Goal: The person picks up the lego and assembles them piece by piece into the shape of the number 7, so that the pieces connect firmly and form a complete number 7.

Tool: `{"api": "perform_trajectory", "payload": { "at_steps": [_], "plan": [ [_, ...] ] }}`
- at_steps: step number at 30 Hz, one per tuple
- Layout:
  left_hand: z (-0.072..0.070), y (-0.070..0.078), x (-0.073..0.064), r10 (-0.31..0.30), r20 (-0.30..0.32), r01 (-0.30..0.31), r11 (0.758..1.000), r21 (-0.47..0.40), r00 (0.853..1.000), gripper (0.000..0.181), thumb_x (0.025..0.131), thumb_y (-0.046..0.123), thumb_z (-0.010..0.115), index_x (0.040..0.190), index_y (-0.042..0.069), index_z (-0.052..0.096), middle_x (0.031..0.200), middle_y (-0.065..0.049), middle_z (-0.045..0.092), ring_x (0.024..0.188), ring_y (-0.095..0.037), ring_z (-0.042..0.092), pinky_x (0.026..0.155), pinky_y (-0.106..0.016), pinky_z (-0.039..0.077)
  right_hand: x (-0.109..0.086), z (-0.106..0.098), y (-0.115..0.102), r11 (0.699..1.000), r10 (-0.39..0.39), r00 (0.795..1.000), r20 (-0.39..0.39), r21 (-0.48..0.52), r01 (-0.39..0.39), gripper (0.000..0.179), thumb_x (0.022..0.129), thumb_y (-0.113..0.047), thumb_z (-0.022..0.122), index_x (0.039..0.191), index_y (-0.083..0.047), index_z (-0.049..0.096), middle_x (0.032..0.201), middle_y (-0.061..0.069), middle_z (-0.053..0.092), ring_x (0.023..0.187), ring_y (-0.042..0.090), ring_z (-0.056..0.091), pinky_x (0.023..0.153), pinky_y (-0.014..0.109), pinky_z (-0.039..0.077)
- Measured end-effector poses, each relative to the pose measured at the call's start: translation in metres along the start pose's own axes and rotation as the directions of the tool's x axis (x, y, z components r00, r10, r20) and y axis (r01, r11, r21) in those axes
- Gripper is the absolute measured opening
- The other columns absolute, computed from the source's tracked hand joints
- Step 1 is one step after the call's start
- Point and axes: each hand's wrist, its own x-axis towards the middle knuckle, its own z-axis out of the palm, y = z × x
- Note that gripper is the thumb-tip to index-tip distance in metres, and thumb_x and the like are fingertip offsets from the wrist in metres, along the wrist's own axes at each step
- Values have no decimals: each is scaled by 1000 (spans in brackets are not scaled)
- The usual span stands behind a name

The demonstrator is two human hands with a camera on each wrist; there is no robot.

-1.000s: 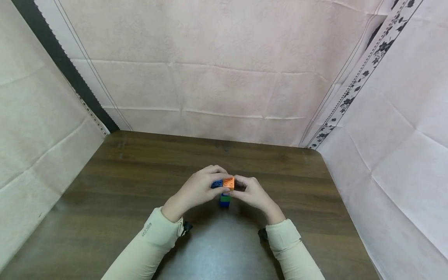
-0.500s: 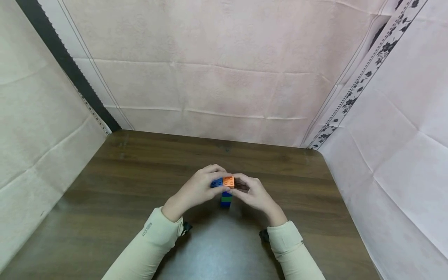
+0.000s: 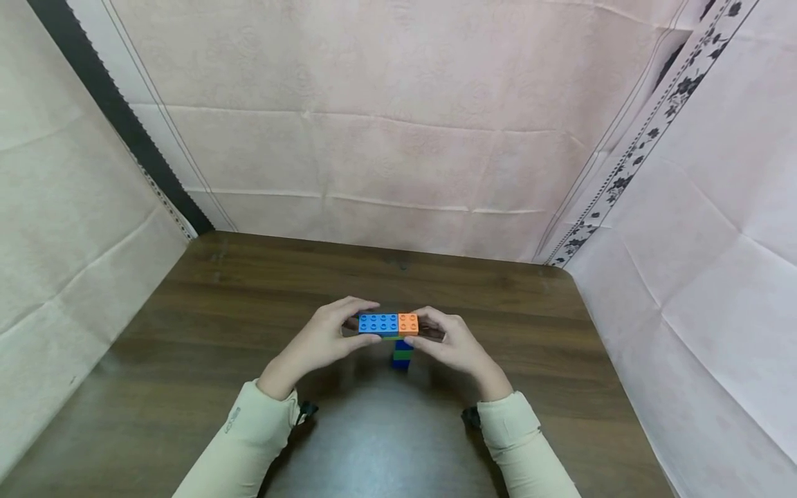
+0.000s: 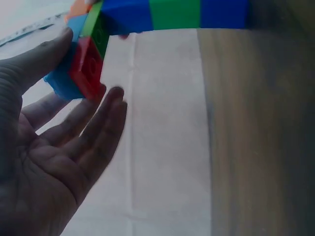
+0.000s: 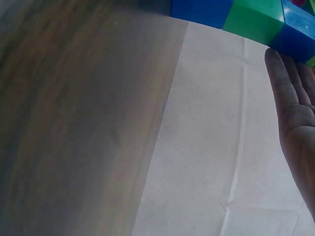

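A tower of toy building bricks stands on the table. Its column (image 3: 402,355) is blue, green and blue, seen side-on in both wrist views. Across the top lie a long blue brick (image 3: 378,324) and an orange brick (image 3: 408,324), with a lime green brick (image 4: 96,32) underneath. Below the blue brick's left end sits a red brick (image 4: 87,67). My left hand (image 3: 320,337) surrounds that end loosely, thumb in front and fingers behind, mostly straight. With thumb and forefinger, my right hand (image 3: 453,346) pinches the orange end; its other fingers are partly hidden.
The brown wooden table (image 3: 280,290) extends around the tower. Pale cloth walls (image 3: 386,166) enclose its back and both sides. Dark wrist devices (image 3: 307,411) sit at both cuffs.
My left hand has drawn back to the left and spread from the bricks, uncovering the long blue brick's top. My right hand stays at the orange brick.
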Motion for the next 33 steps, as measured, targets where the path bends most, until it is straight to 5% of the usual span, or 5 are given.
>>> {"api": "perform_trajectory", "payload": {
  "at_steps": [9,13,19,33],
  "plan": [
    [0,-8,-7,-96,33,98,991,-86,995,40,90,36,77,125,20,66,100,7,68,85,-12,63,77,-26,56,1,2,-4,1000,17,999,28,7,-17,48,90,-17,78,134,-19,58,121,2,67,107,21,67,92,39,55],
    [1,-9,-6,-102,31,105,990,-97,994,39,90,37,77,124,21,67,99,7,68,84,-12,63,76,-26,56,2,1,-6,999,-37,999,7,-1,37,57,89,-16,79,141,-21,54,131,0,63,116,20,64,94,36,54],
    [2,-10,-6,-88,21,90,990,-110,996,39,88,34,79,122,20,67,97,7,68,84,-12,63,76,-27,57,5,-1,-10,990,-126,992,-14,-63,124,46,91,-17,77,135,-14,63,127,-1,67,107,17,67,90,35,56],
    [2,-13,-4,-95,36,98,988,-120,995,36,89,35,78,120,21,68,96,8,68,84,-13,64,76,-28,57,4,-2,-39,999,19,1000,-21,-37,-20,38,90,-8,76,127,-6,67,120,5,70,101,25,67,89,40,57]
  ]
}}
